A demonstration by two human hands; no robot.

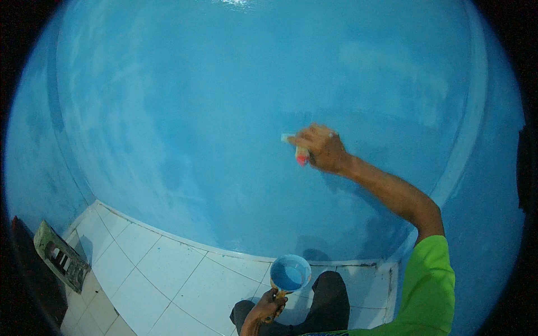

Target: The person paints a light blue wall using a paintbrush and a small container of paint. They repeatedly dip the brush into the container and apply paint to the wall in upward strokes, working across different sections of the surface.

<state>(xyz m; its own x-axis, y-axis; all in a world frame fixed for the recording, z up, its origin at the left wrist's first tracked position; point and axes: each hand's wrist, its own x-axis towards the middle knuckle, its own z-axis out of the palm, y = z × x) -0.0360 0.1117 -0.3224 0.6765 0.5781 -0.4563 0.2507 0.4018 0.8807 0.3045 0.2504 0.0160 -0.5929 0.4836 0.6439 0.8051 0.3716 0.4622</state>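
Observation:
My right hand (321,148) is raised against the blue wall (235,84), closed around a paintbrush (301,155). The brush's pink-red handle end points down and its light blue head is at the upper left, at the wall. Low in the view, my left hand (270,304) grips the yellowish handle of a round dipper (291,273) with blue paint inside. The dipper hangs above the tiled floor, beside my knee. Around the brush the wall shows darker blue, with paler patches to the left and upper right.
White floor tiles (147,269) meet the wall along a curved-looking edge. At the lower left stands a worn greenish plastic stool or similar object (61,256), with a dark area beside it. Wall corners rise at left and right. My knees (332,294) are close to the wall's foot.

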